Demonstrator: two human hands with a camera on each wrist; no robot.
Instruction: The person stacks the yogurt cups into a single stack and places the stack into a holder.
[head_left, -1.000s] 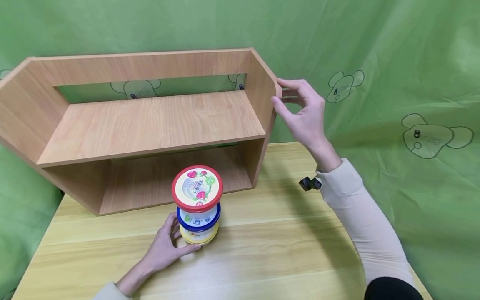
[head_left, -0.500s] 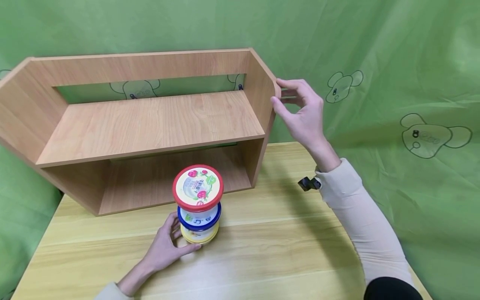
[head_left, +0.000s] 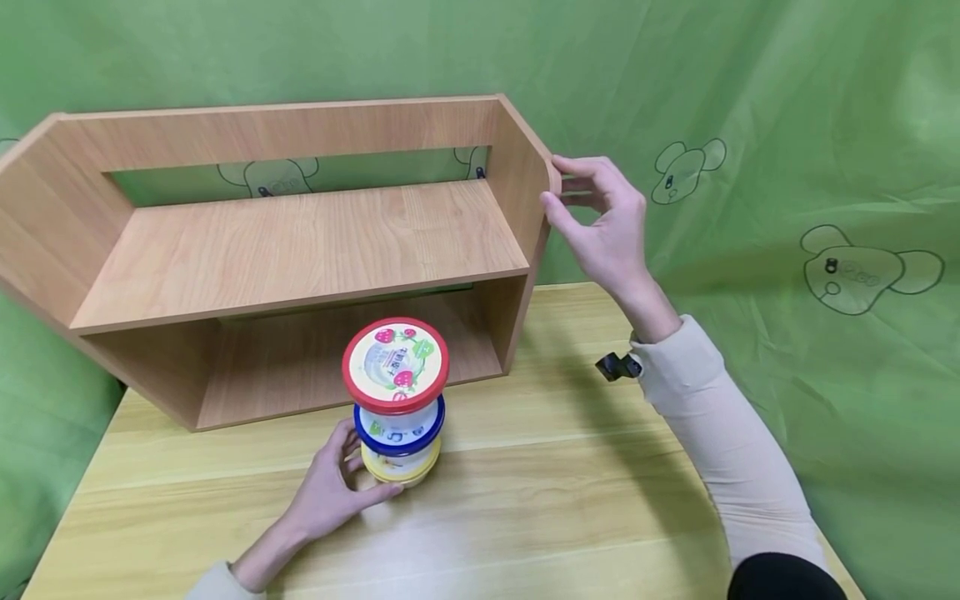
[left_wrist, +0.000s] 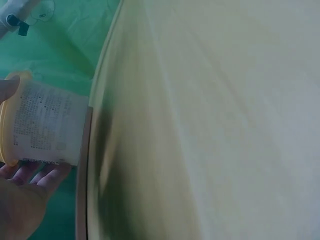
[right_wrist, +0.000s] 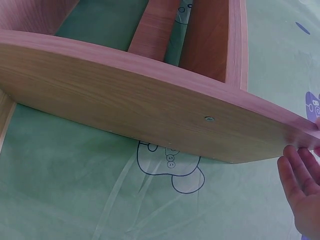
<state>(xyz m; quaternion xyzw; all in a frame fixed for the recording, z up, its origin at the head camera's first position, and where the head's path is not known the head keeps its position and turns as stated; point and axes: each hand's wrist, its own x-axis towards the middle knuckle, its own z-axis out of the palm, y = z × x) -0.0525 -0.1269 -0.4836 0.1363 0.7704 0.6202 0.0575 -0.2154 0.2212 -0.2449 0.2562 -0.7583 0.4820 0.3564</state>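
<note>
Three small tubs stand stacked in front of a wooden shelf [head_left: 303, 246] in the head view. On top is a red-lidded tub [head_left: 395, 365] with strawberries on its lid; below it come a blue-lidded tub [head_left: 400, 431] and a yellow-lidded tub [head_left: 402, 462]. My left hand [head_left: 327, 492] holds the lowest tub from the left, fingers behind and thumb in front. Fine print covers the yellow-lidded tub's white side [left_wrist: 47, 122] in the left wrist view. Up at the shelf's right side panel, my right hand [head_left: 609, 221] pinches the front edge between thumb and fingers.
The shelf has an upper board [head_left: 307, 250] and a lower compartment [head_left: 277, 358] behind the tubs. It stands on a light wooden table [head_left: 525, 500]. A green curtain [head_left: 750, 83] with printed mouse-like heads hangs behind and to the right.
The tub stack has risen slightly in the head view, and its red lid looks a little larger. My right hand keeps its place on the shelf's edge.
</note>
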